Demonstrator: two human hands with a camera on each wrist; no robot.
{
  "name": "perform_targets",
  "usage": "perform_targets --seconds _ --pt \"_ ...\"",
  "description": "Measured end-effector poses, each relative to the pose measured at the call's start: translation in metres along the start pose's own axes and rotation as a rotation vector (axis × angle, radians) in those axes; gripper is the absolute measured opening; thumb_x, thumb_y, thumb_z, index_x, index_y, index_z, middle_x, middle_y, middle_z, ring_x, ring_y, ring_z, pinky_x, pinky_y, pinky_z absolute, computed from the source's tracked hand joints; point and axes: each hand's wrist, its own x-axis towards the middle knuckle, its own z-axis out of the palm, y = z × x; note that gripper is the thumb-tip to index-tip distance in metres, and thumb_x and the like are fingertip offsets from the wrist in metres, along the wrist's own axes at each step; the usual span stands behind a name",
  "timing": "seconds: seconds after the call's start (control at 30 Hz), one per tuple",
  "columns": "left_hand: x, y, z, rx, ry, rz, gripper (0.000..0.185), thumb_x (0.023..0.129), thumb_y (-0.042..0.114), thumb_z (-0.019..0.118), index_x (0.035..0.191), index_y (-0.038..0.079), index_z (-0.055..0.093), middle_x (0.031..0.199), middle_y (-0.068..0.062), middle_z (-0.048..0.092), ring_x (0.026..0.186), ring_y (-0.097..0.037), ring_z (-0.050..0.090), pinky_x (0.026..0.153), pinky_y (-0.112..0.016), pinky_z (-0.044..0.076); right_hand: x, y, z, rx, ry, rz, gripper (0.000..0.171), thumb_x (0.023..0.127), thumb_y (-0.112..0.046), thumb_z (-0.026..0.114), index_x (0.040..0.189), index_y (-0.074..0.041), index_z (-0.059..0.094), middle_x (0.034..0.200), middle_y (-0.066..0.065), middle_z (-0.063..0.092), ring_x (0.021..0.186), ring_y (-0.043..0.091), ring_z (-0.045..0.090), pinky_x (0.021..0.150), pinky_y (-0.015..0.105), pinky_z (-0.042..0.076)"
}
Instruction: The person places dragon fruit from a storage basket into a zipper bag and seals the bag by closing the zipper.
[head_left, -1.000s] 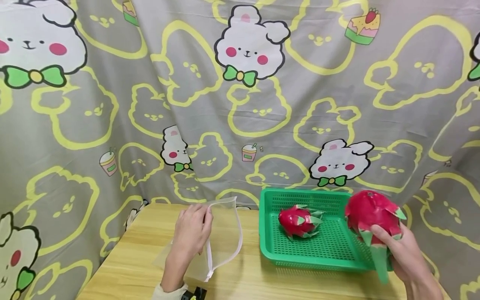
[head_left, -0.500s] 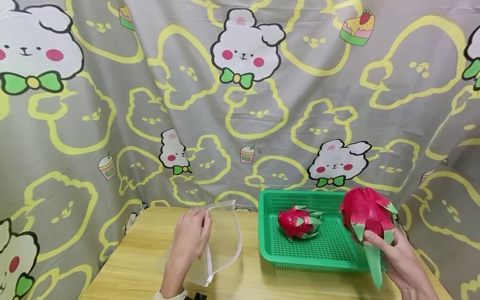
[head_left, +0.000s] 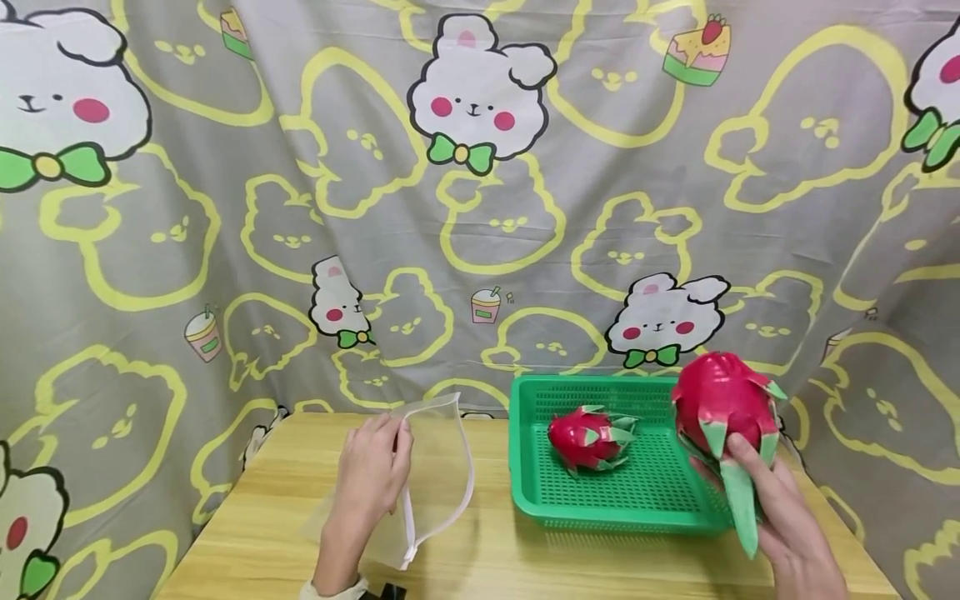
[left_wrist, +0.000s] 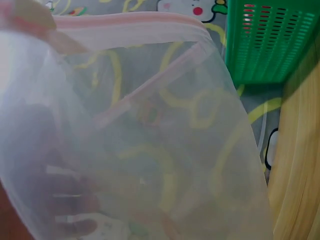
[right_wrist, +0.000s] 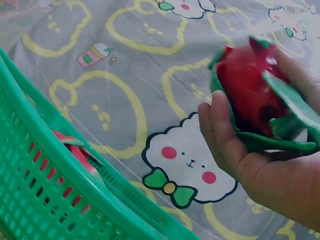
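In the head view my left hand pinches the rim of a clear zip bag that stands with its mouth spread, its white zip edge facing right. Through the cloudy plastic, the left wrist view shows fingers behind the bag. My right hand grips a red dragon fruit, holding it up over the right end of a green basket. Long green scales hang from this fruit, and the right wrist view shows fingers curled round the dragon fruit. A second dragon fruit lies inside the basket, towards its left.
Both the bag and the basket are on a light wooden table. A grey cartoon-print curtain hangs behind and along the sides. Some bare tabletop separates the bag from the basket.
My right hand has carried the dragon fruit a little left and up, tilting it slightly. My left hand stays on the bag's rim. The whole head view has shifted slightly.
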Motion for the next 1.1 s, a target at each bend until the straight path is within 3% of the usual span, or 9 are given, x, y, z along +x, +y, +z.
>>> perform_targets --seconds 0.1,0.2,0.33,0.4,0.47,0.57,0.8,0.97,1.1 --pt "0.000 -0.001 0.000 -0.003 0.005 -0.001 0.041 0.103 0.016 0.053 0.063 0.021 0.044 0.068 0.005 0.046 0.075 -0.025 0.058 0.071 -0.044 0.045 0.003 0.000 0.002 0.162 -0.073 0.041 0.043 0.112 -0.013 0.027 0.149 -0.027 0.044 0.141 0.011 0.060 0.125 0.039 0.062 0.101 0.043 0.050" --pt "0.002 -0.002 0.001 -0.006 0.007 0.009 0.041 0.103 0.015 0.053 0.063 0.021 0.044 0.067 0.006 0.042 0.071 -0.023 0.054 0.070 -0.042 0.044 0.001 0.001 0.000 0.168 -0.063 0.079 0.039 0.113 -0.016 0.027 0.144 -0.024 0.048 0.130 0.018 0.064 0.116 0.037 0.067 0.095 0.040 0.055" --pt "0.004 -0.001 0.002 -0.010 0.004 0.012 0.040 0.103 0.016 0.053 0.064 0.021 0.044 0.069 0.004 0.046 0.073 -0.023 0.055 0.069 -0.041 0.043 -0.001 0.003 -0.002 -0.021 0.031 0.101 0.027 0.112 -0.016 0.033 0.130 -0.023 0.053 0.102 0.007 0.068 0.086 0.019 0.072 0.074 0.027 0.059" --pt "0.003 -0.002 0.002 -0.009 0.000 0.008 0.040 0.103 0.016 0.052 0.064 0.021 0.045 0.071 0.002 0.051 0.076 -0.025 0.058 0.071 -0.043 0.044 0.000 0.005 0.000 -0.138 0.045 0.107 0.023 0.113 -0.017 0.033 0.124 -0.024 0.052 0.089 -0.002 0.063 0.068 0.009 0.059 0.060 0.019 0.049" --pt "0.003 -0.002 0.002 -0.008 -0.001 0.002 0.039 0.103 0.016 0.052 0.065 0.021 0.045 0.075 0.000 0.056 0.081 -0.027 0.062 0.073 -0.044 0.045 0.003 0.007 0.004 -0.241 0.039 0.110 0.019 0.113 -0.017 0.033 0.121 -0.024 0.050 0.080 -0.008 0.055 0.060 0.006 0.040 0.053 0.018 0.033" --pt "0.002 -0.002 0.001 -0.008 -0.004 -0.007 0.039 0.104 0.016 0.051 0.065 0.020 0.045 0.076 -0.002 0.058 0.084 -0.028 0.063 0.074 -0.046 0.045 0.008 0.010 0.010 -0.300 0.036 0.126 0.015 0.113 -0.016 0.036 0.120 -0.021 0.049 0.081 -0.009 0.053 0.061 0.009 0.031 0.053 0.020 0.025" --pt "0.003 0.000 -0.001 -0.026 -0.013 0.003 0.040 0.104 0.014 0.050 0.066 0.020 0.044 0.071 0.002 0.048 0.078 -0.025 0.057 0.072 -0.043 0.043 0.010 0.013 0.015 -0.269 0.039 0.156 0.017 0.110 -0.007 0.041 0.124 -0.017 0.042 0.092 -0.005 0.052 0.071 0.009 0.042 0.061 0.018 0.040" --pt "-0.001 -0.002 -0.001 -0.029 0.006 -0.003 0.039 0.104 0.012 0.051 0.066 0.020 0.044 0.069 0.006 0.043 0.076 -0.023 0.055 0.070 -0.043 0.042 0.013 0.017 0.015 -0.434 -0.026 0.173 0.020 0.109 -0.005 0.042 0.127 -0.014 0.038 0.091 -0.003 0.055 0.080 0.010 0.051 0.071 0.023 0.045" --pt "0.001 -0.001 0.001 -0.028 0.004 0.016 0.040 0.104 0.013 0.051 0.065 0.020 0.043 0.068 0.006 0.042 0.074 -0.022 0.054 0.069 -0.042 0.041 0.012 0.022 0.020 -0.548 -0.031 0.189 0.014 0.112 -0.014 0.041 0.126 -0.010 0.040 0.086 -0.002 0.054 0.076 0.009 0.051 0.068 0.024 0.045"
